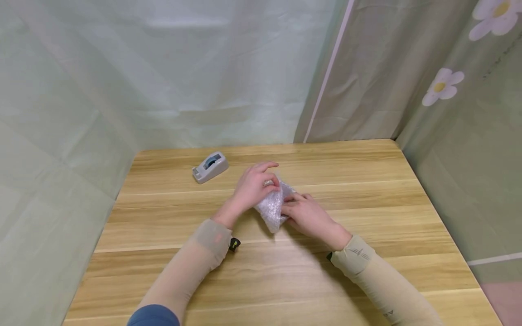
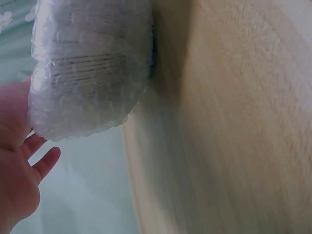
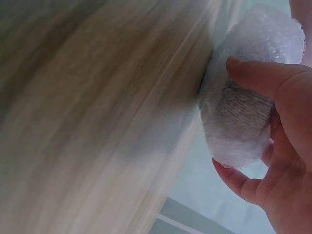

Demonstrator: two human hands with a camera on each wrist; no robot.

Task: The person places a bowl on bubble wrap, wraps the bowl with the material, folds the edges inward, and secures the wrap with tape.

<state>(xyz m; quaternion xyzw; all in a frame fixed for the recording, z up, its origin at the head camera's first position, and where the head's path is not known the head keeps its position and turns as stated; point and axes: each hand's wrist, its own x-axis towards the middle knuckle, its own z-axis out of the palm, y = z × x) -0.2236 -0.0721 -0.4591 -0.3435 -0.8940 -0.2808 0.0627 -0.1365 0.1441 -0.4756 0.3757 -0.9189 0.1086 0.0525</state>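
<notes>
A bundle in clear bubble wrap (image 1: 271, 211) stands tilted on the table between the hands. Through the plastic, dark parallel lines (image 2: 87, 66) show in the left wrist view; what the wrapped item is cannot be made out. The left hand (image 1: 254, 184) holds the bundle from its left and upper side, with one finger lifted off. In the right wrist view, the right hand (image 3: 287, 126) grips the bundle (image 3: 239, 112) with its thumb across one face and other fingers round the lower edge.
A grey tape dispenser (image 1: 210, 167) sits on the wooden table (image 1: 163, 213), to the left behind the hands. Pale green curtains (image 1: 204, 68) hang behind the table and at both sides.
</notes>
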